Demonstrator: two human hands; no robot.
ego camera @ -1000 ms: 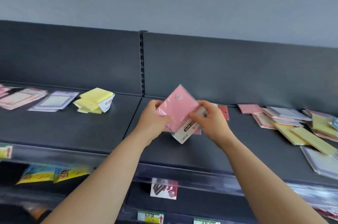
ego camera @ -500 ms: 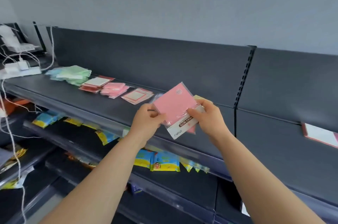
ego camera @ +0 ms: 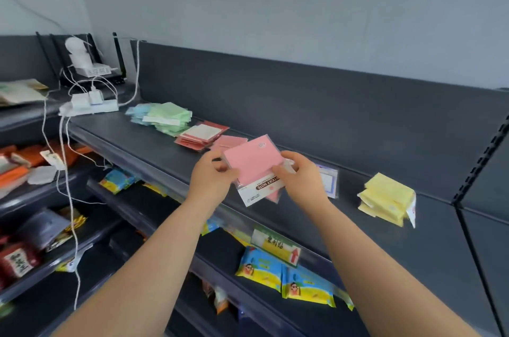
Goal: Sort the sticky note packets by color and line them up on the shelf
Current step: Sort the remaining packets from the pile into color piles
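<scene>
Dark shelf [ego camera: 275,210]; green [ego camera: 169,118], red [ego camera: 202,134], yellow packets [ego camera: 387,199] atop

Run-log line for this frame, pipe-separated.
step: sort pink | left hand: grips pink packets | right hand: grips pink packets | status: not placed on shelf | pink pile: behind hands

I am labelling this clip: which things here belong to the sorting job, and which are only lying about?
Job: pink packet, held by left hand and right hand; green packets; red-edged packets; yellow packets; shelf.
Lying about: power strip; router; wipe packs.
</scene>
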